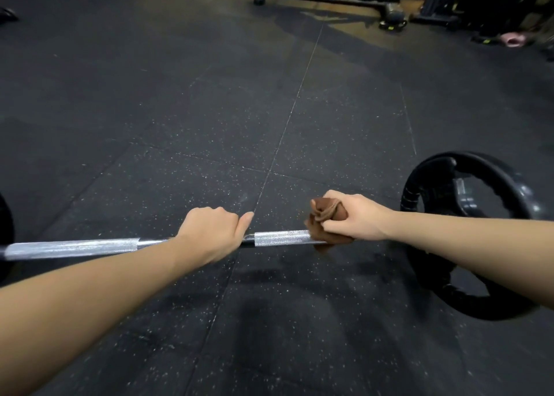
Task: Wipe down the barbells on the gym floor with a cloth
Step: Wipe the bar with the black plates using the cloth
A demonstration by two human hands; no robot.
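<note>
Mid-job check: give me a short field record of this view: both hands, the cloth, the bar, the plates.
left hand: grips the barbell near mid-shaft
right hand: grips the brown cloth, bunched around the shaft
cloth position: between the left hand and the right plate
bare knurling: shows between the two hands
left plate: only an edge in view
floor: dark speckled rubber

The barbell (281, 237) rests crosswise on the dark speckled gym floor (209, 110). It is a silver bar with knurled sections and a smooth, darker band between them. A black plate (506, 176) stands on its right end. The brown cloth (325, 214), bunched up, sits wrapped over the bar near that plate.
</note>
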